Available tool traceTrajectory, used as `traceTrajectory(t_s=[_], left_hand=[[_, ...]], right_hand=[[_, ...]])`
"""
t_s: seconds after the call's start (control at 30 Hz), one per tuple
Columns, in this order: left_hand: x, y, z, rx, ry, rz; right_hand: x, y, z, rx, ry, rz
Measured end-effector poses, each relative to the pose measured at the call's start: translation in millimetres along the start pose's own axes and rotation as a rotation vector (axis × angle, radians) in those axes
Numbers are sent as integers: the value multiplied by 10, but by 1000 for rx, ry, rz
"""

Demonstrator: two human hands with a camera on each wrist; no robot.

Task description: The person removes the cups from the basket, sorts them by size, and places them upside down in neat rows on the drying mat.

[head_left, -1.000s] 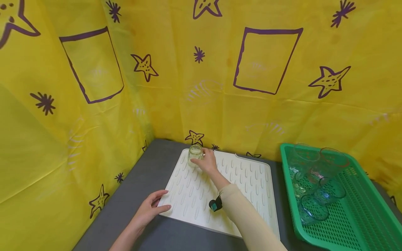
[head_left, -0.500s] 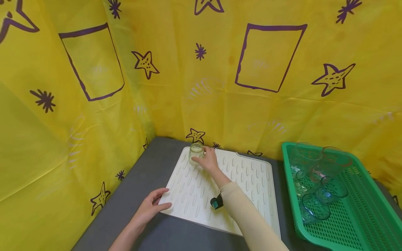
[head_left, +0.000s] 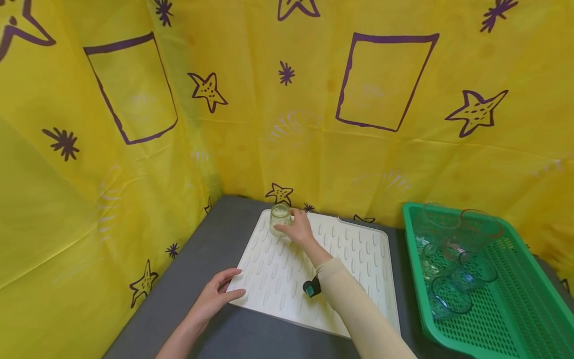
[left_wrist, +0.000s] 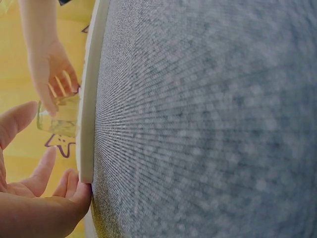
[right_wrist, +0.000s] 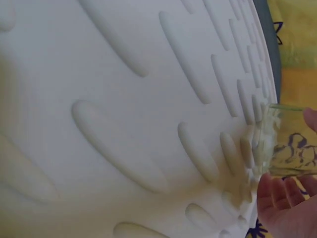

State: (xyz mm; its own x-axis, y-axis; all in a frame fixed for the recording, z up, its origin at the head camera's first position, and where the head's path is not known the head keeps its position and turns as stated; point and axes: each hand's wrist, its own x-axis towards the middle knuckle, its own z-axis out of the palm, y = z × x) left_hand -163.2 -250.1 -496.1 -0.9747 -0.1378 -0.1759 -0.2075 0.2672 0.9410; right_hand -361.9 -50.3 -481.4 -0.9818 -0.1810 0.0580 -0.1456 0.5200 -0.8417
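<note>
And here we are at the white ridged drying mat (head_left: 273,281), laid out on the dark grey tabletop (head_left: 193,249), with a clear glass tumbler (head_left: 279,219) on end at its far left corner! The right hand (head_left: 297,228) has it, thumb on the near side, fingers round the mat's right-hand side of the glass, a neat pinch across the wall. The right wrist view backs that up: thumb on one side, fingers on the other, the tumbler's end right up against the mat.

Over to the left hand (head_left: 215,294), down at the mat's near left corner, thumb and fingers spread well apart, with fingertips at the mat's edge; from the left wrist, they look to be touching it. A cream sleeve (head_left: 358,314) reaches across the mat's right half, a small black device (head_left: 311,287) at its cuff, over the mat.

Just beyond the mat's right edge, a green plastic basket (head_left: 515,319) holds several drinking glasses (head_left: 450,299), bluish ones nearest, one with a reddish rim farther back. Behind the mat hangs a yellow curtain (head_left: 251,149), purple starfish all over it!
</note>
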Motion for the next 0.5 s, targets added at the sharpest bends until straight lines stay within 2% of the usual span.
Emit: traceTrajectory(t_s=[0.33,0.5], left_hand=[[17,-16,13,-1,-8,-2],[11,-16,2,7,-13,-4]], right_hand=[[-53,2,-144,-42,-18,-20],[-122,10,-256,-18,-20,-2]])
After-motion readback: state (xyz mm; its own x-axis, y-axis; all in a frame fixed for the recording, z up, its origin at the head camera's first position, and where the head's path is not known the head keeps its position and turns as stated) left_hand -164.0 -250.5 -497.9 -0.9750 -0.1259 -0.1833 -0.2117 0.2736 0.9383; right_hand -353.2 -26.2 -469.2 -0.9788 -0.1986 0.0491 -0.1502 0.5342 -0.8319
